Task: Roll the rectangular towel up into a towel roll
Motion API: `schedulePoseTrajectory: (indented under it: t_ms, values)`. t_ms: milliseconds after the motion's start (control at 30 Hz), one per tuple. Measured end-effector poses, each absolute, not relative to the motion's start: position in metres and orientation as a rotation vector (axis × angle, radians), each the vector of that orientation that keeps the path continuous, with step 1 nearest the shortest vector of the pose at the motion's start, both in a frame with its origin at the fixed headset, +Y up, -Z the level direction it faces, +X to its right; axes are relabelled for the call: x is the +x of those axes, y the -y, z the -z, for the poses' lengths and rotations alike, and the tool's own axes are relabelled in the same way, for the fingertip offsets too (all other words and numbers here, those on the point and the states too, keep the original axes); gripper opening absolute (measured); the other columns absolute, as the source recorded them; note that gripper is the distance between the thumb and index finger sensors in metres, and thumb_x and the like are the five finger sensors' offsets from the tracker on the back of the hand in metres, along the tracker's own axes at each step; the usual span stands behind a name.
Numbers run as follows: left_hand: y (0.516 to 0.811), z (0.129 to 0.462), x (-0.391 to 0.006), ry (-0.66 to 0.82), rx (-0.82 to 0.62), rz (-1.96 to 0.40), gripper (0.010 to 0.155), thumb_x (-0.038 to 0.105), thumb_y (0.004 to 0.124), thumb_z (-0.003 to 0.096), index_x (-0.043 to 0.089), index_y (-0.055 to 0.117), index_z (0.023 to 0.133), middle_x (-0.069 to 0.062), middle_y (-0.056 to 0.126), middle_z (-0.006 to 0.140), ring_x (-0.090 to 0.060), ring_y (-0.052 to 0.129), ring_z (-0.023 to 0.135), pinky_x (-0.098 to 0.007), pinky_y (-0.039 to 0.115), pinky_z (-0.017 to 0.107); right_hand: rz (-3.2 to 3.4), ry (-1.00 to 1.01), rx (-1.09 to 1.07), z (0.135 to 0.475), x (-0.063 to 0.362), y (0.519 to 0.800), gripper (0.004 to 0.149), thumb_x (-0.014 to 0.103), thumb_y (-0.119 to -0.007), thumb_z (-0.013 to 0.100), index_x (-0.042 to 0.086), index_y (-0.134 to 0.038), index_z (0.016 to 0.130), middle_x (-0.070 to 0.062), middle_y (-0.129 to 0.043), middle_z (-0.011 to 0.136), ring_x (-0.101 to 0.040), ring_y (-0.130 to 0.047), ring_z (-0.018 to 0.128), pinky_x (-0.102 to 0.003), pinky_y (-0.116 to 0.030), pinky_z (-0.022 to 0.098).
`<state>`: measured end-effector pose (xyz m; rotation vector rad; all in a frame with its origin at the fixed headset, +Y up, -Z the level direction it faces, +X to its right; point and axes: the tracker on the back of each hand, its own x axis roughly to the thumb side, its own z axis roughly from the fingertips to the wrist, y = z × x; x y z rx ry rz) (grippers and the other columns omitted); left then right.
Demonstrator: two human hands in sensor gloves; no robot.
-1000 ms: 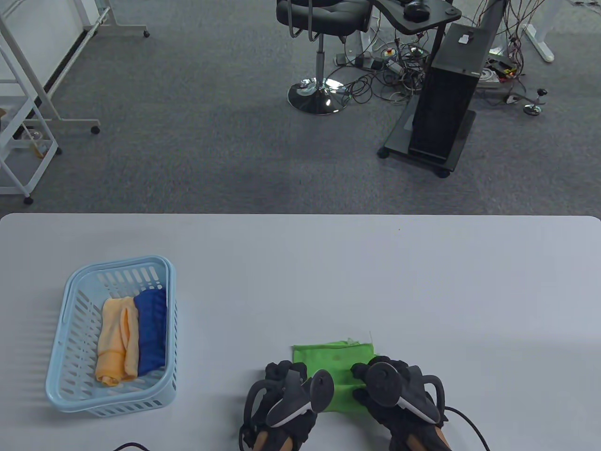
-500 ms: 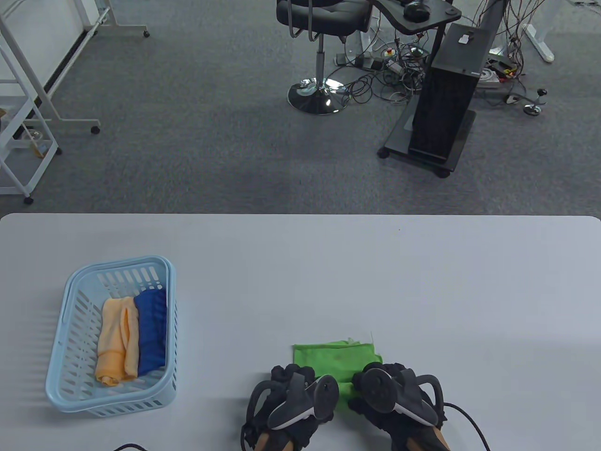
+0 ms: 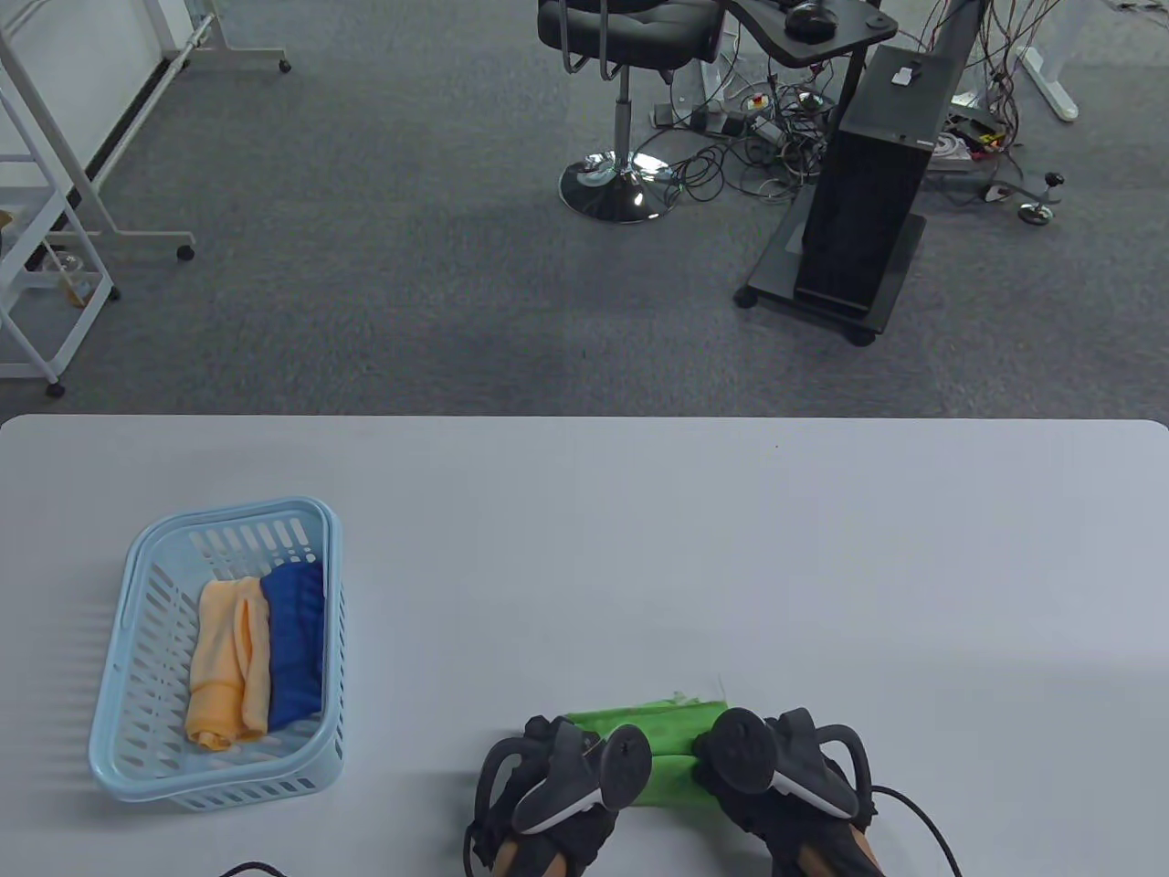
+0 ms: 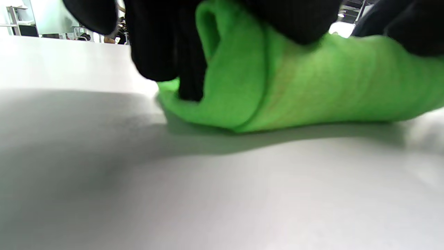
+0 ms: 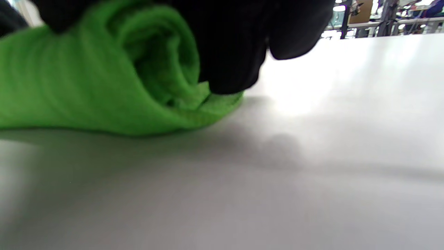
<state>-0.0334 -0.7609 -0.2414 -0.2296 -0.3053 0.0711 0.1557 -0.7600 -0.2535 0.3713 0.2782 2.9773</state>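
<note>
Green towel [image 3: 671,731]: rolled, on white table [image 3: 822,566] at 6 o'clock. Left hand [image 3: 557,786] grips its 9 o'clock end; right hand [image 3: 776,776] grips its 3 o'clock end.

Table cam looks down from above; wrist cams sit low, close, sharing green towel [image 3: 671,722].

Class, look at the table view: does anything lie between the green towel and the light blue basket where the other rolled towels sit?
Nothing visible: only bare table separates the green towel from the basket.
</note>
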Motion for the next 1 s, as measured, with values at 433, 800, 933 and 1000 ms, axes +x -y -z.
schedulePoseTrajectory:
  t_ms: [433,800,933,1000]
  values:
    - [0.758,0.23,-0.022,0.32,-0.261,0.019,0.074,0.056,0.078,0.0329,0.031,0.068,0.101,-0.014,0.059,0.107,-0.043,0.051,0.1,-0.068,0.039,0.07,-2.978,-0.274,0.362,0.25,0.151,0.759,0.068,0.051,-0.079,0.026,0.025,-0.077,0.088,-0.006,-0.066,0.094,-0.031,-0.071,0.088,-0.059,-0.055,0.068]
    - [0.76,0.244,-0.035,0.327,-0.36,-0.098,0.061,0.039,0.075,0.0363,0.022,0.081,0.094,-0.009,0.09,0.09,-0.037,0.074,0.089,-0.067,0.047,0.069,-2.833,-0.555,0.378,0.253,0.162,0.765,0.066,0.046,-0.069,0.032,0.026,-0.071,0.095,-0.005,-0.074,0.088,-0.029,-0.076,0.086,-0.061,-0.052,0.069]
    - [0.76,0.244,-0.047,0.257,-0.471,-0.183,0.063,0.04,0.072,0.0382,0.024,0.073,0.099,-0.009,0.096,0.081,-0.037,0.077,0.086,-0.068,0.047,0.068,-2.74,-0.514,0.359,0.254,0.166,0.764,0.063,0.048,-0.073,0.031,0.03,-0.066,0.091,-0.003,-0.089,0.072,-0.026,-0.091,0.069,-0.056,-0.063,0.065]
    - [0.76,0.244,-0.046,0.233,-0.392,-0.179,0.067,0.04,0.073,0.0393,0.029,0.061,0.104,-0.011,0.09,0.088,-0.04,0.071,0.089,-0.068,0.045,0.068,-2.821,-0.458,0.327,0.255,0.162,0.768,0.06,0.05,-0.071,0.03,0.029,-0.073,0.087,-0.002,-0.09,0.068,-0.025,-0.092,0.065,-0.055,-0.065,0.064]
